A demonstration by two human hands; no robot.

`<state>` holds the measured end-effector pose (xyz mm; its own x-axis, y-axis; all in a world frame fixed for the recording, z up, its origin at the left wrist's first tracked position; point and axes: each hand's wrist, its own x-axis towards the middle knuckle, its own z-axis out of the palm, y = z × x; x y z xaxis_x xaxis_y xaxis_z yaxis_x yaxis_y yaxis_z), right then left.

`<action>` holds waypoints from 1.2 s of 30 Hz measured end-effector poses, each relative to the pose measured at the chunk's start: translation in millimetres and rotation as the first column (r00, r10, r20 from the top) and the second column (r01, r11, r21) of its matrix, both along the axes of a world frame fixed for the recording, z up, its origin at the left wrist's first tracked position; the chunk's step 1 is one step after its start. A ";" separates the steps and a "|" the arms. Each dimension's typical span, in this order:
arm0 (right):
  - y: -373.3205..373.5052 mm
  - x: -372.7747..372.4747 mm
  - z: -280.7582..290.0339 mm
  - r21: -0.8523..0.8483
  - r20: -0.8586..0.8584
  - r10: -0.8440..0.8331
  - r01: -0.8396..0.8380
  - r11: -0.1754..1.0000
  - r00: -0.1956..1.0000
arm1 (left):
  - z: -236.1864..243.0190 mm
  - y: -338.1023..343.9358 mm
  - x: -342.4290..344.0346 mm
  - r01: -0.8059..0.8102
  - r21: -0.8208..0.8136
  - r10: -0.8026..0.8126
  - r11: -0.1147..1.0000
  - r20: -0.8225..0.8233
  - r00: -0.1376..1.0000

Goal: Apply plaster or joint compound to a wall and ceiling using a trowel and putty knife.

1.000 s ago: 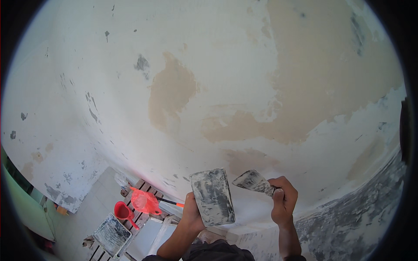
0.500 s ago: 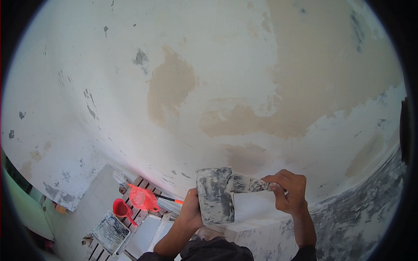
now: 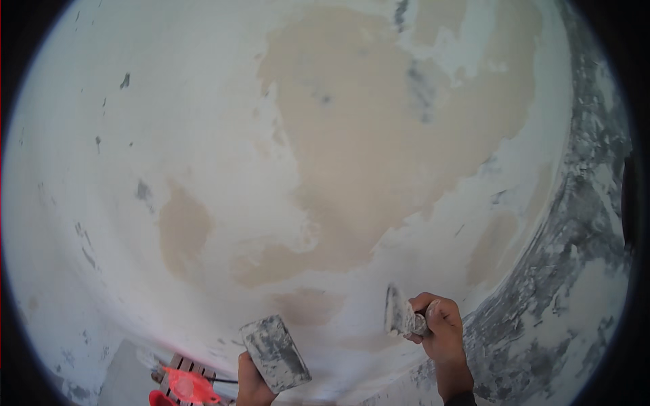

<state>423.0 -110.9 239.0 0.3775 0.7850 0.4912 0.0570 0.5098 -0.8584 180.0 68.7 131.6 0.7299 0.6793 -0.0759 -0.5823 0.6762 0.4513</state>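
Observation:
My left hand point(image 3: 254, 384), at the lower edge, is closed on a rectangular putty-smeared plate point(image 3: 275, 353), grey and white across its face. Only part of that hand shows; the plate covers its fingers. To the right, my right hand point(image 3: 443, 331) grips a putty knife point(image 3: 395, 310) by its putty-caked handle, with the blade standing upright and apart from the plate. Behind both hands is a white wall point(image 3: 169, 122) with a large beige patch point(image 3: 393, 162). Whether the blade touches the wall, I cannot tell.
Smaller beige patches point(image 3: 184, 233) and dark grey marks dot the wall. A rough grey-and-white surface point(image 3: 535, 331) borders it on the right. At lower left, a red plastic bag point(image 3: 191, 387) and a red scoop-like vessel point(image 3: 161, 398) sit by wooden slats point(image 3: 179, 362).
My right hand has drawn the putty knife off the plate and turned its blade upright. The plate is now lower and tilted. The view has swung up and right across the wall.

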 end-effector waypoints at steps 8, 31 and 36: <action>-9.6 58.5 135.6 0.796 0.165 -0.941 0.523 0.304 0.295 | -1.0 -3.8 8.6 0.257 -0.038 -0.239 0.966 0.262 0.935; 33.4 66.7 157.0 0.909 0.232 -0.926 0.406 0.097 -0.298 | -12.9 1.8 7.1 0.199 -0.010 -0.185 0.980 0.324 0.928; 30.8 65.4 124.8 0.918 0.258 -0.902 0.379 0.116 -0.347 | -6.3 -6.9 10.2 0.003 -0.035 -0.003 0.999 0.003 1.000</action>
<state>488.3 -80.1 363.8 -0.2545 -0.0448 0.9660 0.9098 -0.3499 0.2235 190.2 61.8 125.3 0.7324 0.6738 -0.0980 -0.5812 0.6936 0.4256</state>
